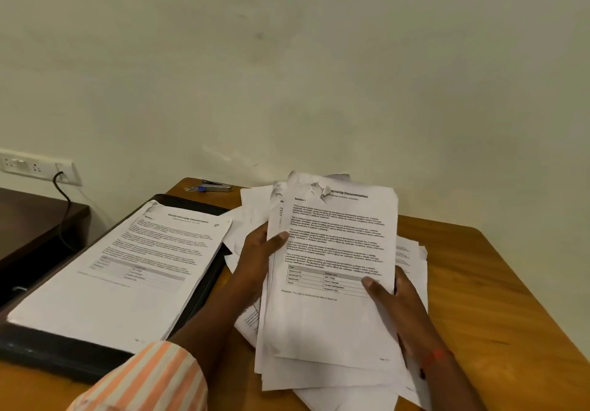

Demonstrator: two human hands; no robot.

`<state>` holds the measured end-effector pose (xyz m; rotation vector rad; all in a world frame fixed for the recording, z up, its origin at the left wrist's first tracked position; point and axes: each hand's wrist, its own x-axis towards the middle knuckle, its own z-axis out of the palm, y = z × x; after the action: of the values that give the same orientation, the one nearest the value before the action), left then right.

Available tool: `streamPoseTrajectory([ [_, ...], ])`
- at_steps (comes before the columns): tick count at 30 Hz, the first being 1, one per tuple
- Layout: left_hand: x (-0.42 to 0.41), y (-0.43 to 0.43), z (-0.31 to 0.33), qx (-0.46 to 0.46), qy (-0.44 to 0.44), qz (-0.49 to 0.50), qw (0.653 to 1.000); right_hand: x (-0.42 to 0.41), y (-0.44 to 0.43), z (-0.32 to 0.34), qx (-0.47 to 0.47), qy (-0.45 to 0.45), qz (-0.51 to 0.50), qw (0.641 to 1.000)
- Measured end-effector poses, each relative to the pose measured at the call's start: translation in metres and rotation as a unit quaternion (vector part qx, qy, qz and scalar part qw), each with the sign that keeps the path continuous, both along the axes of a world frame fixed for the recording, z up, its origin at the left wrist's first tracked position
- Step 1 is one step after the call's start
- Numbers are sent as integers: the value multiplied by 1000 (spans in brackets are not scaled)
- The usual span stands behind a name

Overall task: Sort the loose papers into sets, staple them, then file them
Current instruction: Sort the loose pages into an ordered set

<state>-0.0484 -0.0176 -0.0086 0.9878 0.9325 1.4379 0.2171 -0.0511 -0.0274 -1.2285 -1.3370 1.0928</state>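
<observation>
Currently a thick sheaf of white printed sheets (332, 270) is held above the wooden desk (479, 283), tilted up toward the camera with its long axis running away from the body. The left hand (258, 260) is clamped on the sheaf's left edge about halfway up, thumb laid across the printed face and the other fingers hidden behind. The right hand (396, 302) is clamped on the right edge lower down, thumb on the face near the printed table, remaining fingers hidden behind the paper. The sheaf's upper left corner is crumpled and torn, and the sheets are fanned unevenly at the bottom.

More loose white pages (412, 251) lie scattered on the desk beneath and to the right of the held sheaf. To the left, just beside the left forearm, an open black file folder (204, 283) carries a neat stack of printed pages (127, 270), its long axis also running away from the body. A small silver and blue stapler (217, 186) rests at the desk's far edge, beyond the folder and well apart from both hands.

The stapler is judged nearer the left hand, up and left of the sheaf's torn corner. Squaring of the fanned edges is probably needed before stapling.
</observation>
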Motion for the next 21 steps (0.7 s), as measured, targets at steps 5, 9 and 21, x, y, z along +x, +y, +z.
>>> streamPoseTrajectory([
  [5, 1, 0, 26, 40, 78, 29, 996, -10, -6, 20, 54, 34, -16, 998],
  [9, 10, -7, 64, 132, 161, 82, 975, -17, -13, 57, 130, 21, -84, 988],
  [21, 27, -16, 72, 187, 197, 147, 951, -24, -7, 62, 135, 79, -65, 986],
])
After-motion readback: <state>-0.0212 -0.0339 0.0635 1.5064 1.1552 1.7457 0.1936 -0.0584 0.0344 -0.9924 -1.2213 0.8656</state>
